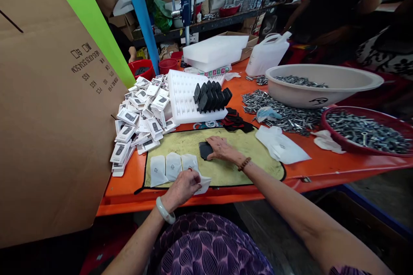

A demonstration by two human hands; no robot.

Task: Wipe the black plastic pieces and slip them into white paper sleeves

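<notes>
My left hand [183,188] is closed, with thumb and fingertips pinching a small white pouch [204,184] near the front edge of the yellow cloth [254,154]. Three white pouches [173,166] printed with a small triangle mark lie in a row beside it; the third is partly behind my fingers. My right hand [222,148] grips a flat black rounded-rectangular device [204,150] resting on the cloth, thumb on its near side and fingers on its far side. Beyond the cloth, several similar black pieces [213,96] stand upright in a white foam tray [183,114].
Small white printed boxes [155,126] are heaped at left beside a tall cardboard carton [58,116]. More white pouches [282,146] lie at right. Metal parts [284,114] spread near a white basin [322,94] and a red basket [371,150]. Another person [342,0] is at the back right.
</notes>
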